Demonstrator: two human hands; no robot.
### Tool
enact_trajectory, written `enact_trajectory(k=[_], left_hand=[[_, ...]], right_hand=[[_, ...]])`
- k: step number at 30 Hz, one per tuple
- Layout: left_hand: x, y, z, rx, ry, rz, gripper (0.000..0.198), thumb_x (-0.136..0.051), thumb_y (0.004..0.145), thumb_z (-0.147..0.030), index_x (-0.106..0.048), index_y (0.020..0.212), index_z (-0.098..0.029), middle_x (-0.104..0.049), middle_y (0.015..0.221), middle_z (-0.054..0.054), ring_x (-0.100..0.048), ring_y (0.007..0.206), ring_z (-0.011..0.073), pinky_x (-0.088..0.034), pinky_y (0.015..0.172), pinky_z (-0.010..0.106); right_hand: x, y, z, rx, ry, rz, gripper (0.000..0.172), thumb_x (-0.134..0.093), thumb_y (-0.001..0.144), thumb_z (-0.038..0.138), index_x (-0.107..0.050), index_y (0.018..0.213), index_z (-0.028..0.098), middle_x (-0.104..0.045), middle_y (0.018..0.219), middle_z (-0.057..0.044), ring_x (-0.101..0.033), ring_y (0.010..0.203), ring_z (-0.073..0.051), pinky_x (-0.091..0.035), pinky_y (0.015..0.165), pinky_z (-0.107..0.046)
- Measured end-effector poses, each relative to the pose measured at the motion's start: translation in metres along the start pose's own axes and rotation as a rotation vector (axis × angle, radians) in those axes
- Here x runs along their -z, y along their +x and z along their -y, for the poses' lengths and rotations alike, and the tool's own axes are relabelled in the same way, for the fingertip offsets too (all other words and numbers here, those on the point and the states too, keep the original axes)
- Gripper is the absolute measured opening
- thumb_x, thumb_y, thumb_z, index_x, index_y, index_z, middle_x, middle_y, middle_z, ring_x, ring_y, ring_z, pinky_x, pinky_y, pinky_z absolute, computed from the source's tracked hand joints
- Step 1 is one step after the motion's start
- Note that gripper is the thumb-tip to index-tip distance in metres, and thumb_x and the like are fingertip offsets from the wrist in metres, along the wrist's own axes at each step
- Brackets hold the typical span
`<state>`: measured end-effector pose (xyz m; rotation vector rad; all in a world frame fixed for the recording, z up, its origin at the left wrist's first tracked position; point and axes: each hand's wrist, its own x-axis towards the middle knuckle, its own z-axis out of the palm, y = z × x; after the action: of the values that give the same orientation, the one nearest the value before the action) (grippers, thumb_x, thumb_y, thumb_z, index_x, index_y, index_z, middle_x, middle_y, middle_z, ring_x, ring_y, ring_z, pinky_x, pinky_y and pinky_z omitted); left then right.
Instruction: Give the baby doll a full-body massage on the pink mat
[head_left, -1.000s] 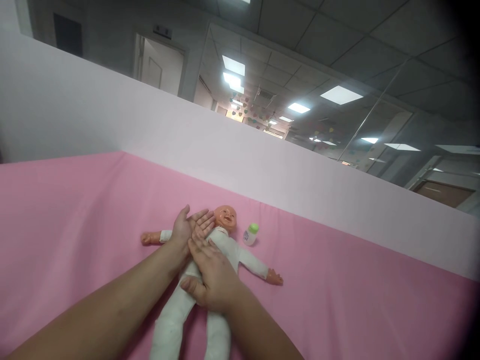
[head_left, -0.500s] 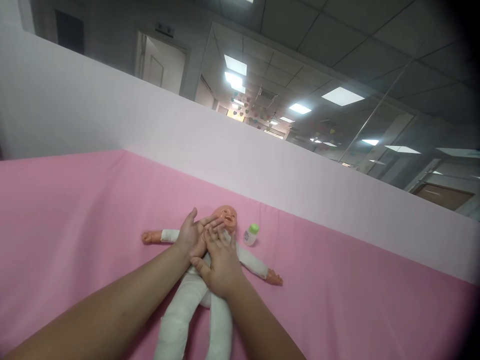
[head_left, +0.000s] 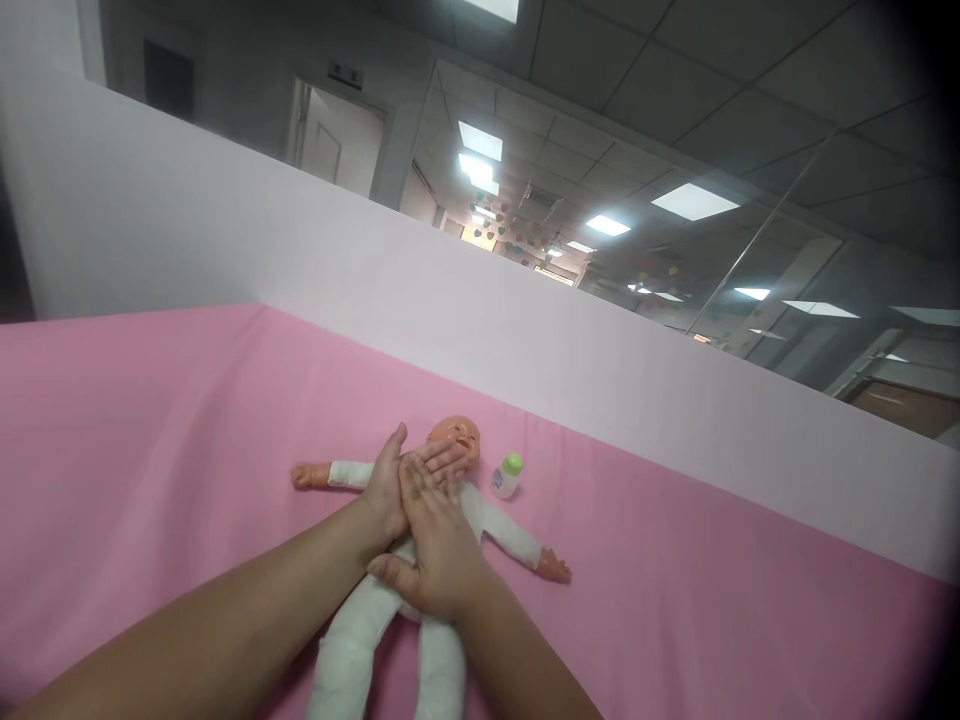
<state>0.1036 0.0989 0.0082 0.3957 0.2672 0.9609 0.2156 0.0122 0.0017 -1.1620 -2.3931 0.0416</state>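
A baby doll (head_left: pixel 358 640) in a white suit lies on its back on the pink cloth (head_left: pixel 150 440), arms spread, head toward the far wall. My right hand (head_left: pixel 436 545) lies flat on the doll's chest with fingers stretched out. My left hand (head_left: pixel 405 478) rests flat beside and partly under it, fingers reaching toward the doll's neck and chin. Neither hand grips anything. The doll's torso is mostly hidden by my hands.
A small white bottle with a green cap (head_left: pixel 508 476) lies on the cloth just right of the doll's head. A pale partition wall (head_left: pixel 525 330) runs along the far edge of the pink surface. Office ceiling lights show beyond it.
My right hand slid up the doll's chest from the belly, then eased back slightly. My left hand stayed near the doll's neck. The view shifted a little to the right.
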Motion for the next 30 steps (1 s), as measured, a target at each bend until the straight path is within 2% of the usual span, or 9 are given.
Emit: enact_trajectory(k=[5, 10, 15, 18, 21, 24, 30], left_hand=[[-0.007, -0.003, 0.009, 0.071, 0.006, 0.031, 0.077, -0.04, 0.096, -0.07, -0.054, 0.141, -0.009, -0.066, 0.13, 0.026, -0.065, 0.122, 0.0384, -0.049, 0.105, 0.058], [0.006, 0.002, -0.009, -0.022, -0.006, -0.004, 0.079, -0.043, 0.095, -0.07, -0.052, 0.141, -0.006, -0.063, 0.133, 0.028, -0.065, 0.122, 0.0367, -0.052, 0.104, 0.053], [0.021, 0.009, -0.029, -0.123, -0.027, -0.039, 0.087, -0.041, 0.095, -0.072, -0.045, 0.144, 0.0, -0.059, 0.136, 0.032, -0.065, 0.123, 0.0349, -0.057, 0.099, 0.045], [0.023, 0.011, -0.031, -0.105, -0.035, -0.021, 0.086, -0.037, 0.097, -0.07, -0.041, 0.148, -0.001, -0.06, 0.135, 0.032, -0.065, 0.123, 0.0349, -0.057, 0.098, 0.048], [0.019, 0.009, -0.025, -0.056, -0.042, 0.012, 0.082, -0.034, 0.099, -0.067, -0.04, 0.15, -0.003, -0.062, 0.133, 0.031, -0.065, 0.123, 0.0352, -0.055, 0.099, 0.052], [0.011, 0.003, -0.012, -0.011, -0.033, 0.036, 0.079, -0.037, 0.099, -0.065, -0.046, 0.147, -0.003, -0.064, 0.131, 0.029, -0.065, 0.123, 0.0365, -0.054, 0.101, 0.053], [-0.002, 0.0, 0.015, 0.061, 0.051, 0.026, 0.076, -0.049, 0.092, -0.07, -0.061, 0.131, -0.006, -0.069, 0.126, 0.026, -0.066, 0.12, 0.0383, -0.053, 0.102, 0.053]], right_hand=[[-0.004, 0.002, -0.01, -0.128, -0.049, -0.066, 0.089, -0.053, 0.097, 0.062, -0.014, 0.165, 0.019, -0.022, 0.168, -0.013, -0.014, 0.157, -0.035, -0.007, 0.126, -0.064], [-0.004, 0.003, -0.012, -0.153, -0.075, -0.064, 0.084, -0.054, 0.097, 0.061, -0.022, 0.163, 0.021, -0.027, 0.166, -0.014, -0.019, 0.156, -0.036, -0.006, 0.125, -0.066], [0.004, 0.002, -0.002, -0.011, -0.038, 0.028, 0.072, -0.049, 0.102, 0.053, -0.026, 0.162, 0.021, -0.038, 0.162, -0.013, -0.03, 0.153, -0.031, -0.003, 0.125, -0.065], [0.007, 0.0, 0.006, 0.1, -0.01, 0.047, 0.071, -0.048, 0.102, 0.051, -0.025, 0.162, 0.019, -0.038, 0.162, -0.012, -0.031, 0.153, -0.028, -0.003, 0.127, -0.059], [0.006, -0.001, 0.012, 0.122, -0.01, 0.036, 0.088, -0.053, 0.098, 0.058, -0.014, 0.164, 0.016, -0.032, 0.164, -0.016, -0.028, 0.154, -0.031, -0.008, 0.127, -0.057], [0.002, 0.0, 0.011, 0.085, -0.032, 0.026, 0.102, -0.058, 0.092, 0.067, -0.008, 0.165, 0.016, -0.025, 0.167, -0.018, -0.023, 0.155, -0.035, -0.009, 0.126, -0.06], [0.0, 0.0, -0.012, -0.045, -0.107, -0.055, 0.098, -0.059, 0.092, 0.066, -0.013, 0.165, 0.018, -0.025, 0.167, -0.015, -0.02, 0.156, -0.036, -0.006, 0.126, -0.061]])
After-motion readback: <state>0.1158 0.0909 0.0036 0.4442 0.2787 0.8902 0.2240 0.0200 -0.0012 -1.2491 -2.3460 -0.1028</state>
